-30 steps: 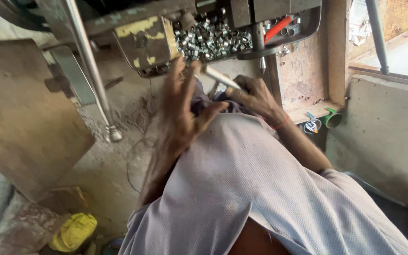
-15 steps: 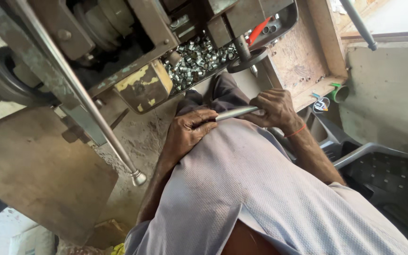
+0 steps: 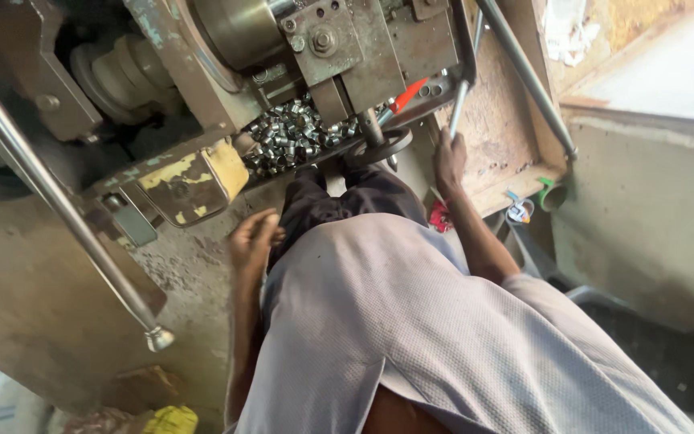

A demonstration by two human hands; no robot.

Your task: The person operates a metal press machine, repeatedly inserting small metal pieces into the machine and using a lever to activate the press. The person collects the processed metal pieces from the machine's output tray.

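A slim metal rod (image 3: 459, 108) is gripped by the right hand (image 3: 448, 161), whose fingers are closed round its lower part; the rod runs upward from the fist, steeply tilted, toward the dark underside of a heavy, worn machine (image 3: 323, 48) and is lost from sight behind the machine's frame. The left hand (image 3: 252, 239) is held low beside the knee, near the grimy floor; its fingers are loosely curled and nothing can be seen in it, though whether something small is enclosed cannot be told. As far as can be judged, the work is in mid course: a heap of small shiny metal rings (image 3: 295, 133) has already been collected in the tray under the machine's head, while the rod is held at the machine rather than set aside, so more feeding or working is taken to remain. The rod is seen as thin, straight, grey and smooth, with a dull shine along its length; its upper end is hidden. Just left of the rod an orange-handled tool (image 3: 408, 95) is lodged at the tray's edge, and a dark round handwheel (image 3: 379, 149) sits below the rings. A long steel lever (image 3: 66, 213) with a knobbed end is stretched across the left of the view, well apart from both hands. A second bar (image 3: 524, 72) slants across a wooden board on the right.
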